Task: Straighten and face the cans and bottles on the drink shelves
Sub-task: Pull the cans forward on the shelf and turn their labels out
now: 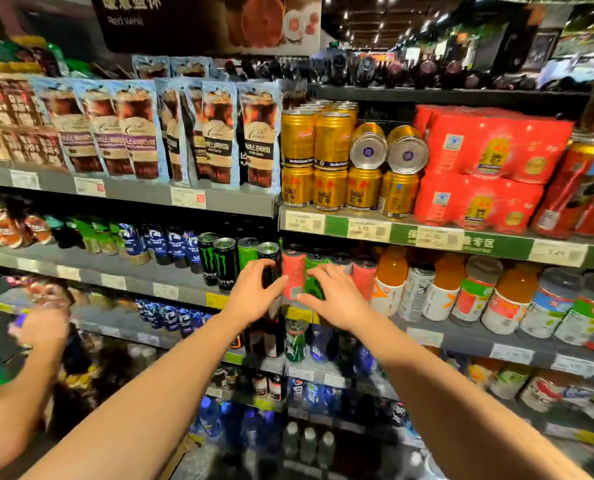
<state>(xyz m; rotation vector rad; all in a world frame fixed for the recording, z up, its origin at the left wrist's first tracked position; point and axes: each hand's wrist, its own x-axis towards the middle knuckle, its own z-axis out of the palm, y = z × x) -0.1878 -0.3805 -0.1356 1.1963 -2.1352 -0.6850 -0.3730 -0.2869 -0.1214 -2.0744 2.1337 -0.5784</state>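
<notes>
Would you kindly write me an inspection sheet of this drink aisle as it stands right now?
Surface: grey shelf with price tags along its edge.
Job's things: pink can and green can upright at the shelf front; black energy cans to their left; orange bottles to their right.
Clutter: two gold cans lie on their sides atop the gold stack one shelf up.
Hands: left hand curled round a dark can beside the pink can; right hand grips the green can.
Cables: nothing seen.
Surroundings: coffee pouches upper left, red multipacks upper right, another person's blurred arm at far left.
</notes>
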